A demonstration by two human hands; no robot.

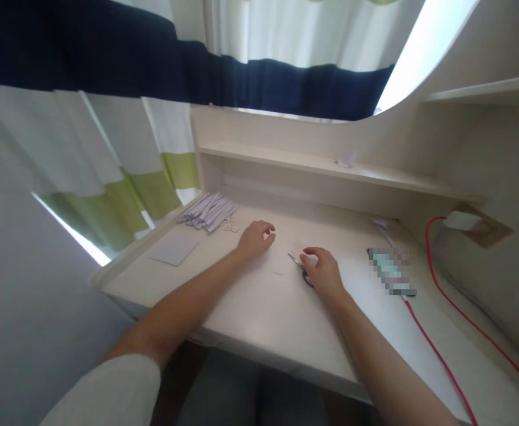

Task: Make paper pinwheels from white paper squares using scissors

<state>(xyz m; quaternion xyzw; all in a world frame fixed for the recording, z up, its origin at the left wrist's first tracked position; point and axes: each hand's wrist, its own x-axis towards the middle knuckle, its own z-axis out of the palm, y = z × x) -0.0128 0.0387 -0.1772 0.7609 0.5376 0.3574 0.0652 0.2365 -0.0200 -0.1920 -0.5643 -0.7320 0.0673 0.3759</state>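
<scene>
Right hand (324,273) closes on scissors (301,269) flat on the desk (259,313); left hand (255,238) — loosely curled, empty — rests at ten o'clock, keeping clear.

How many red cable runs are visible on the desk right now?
2. One red cable runs from the phone toward the near edge; another loops from the white charger along the right side. They may be one cable joined out of view.

No legible text anywhere (phone face blurred)
</scene>
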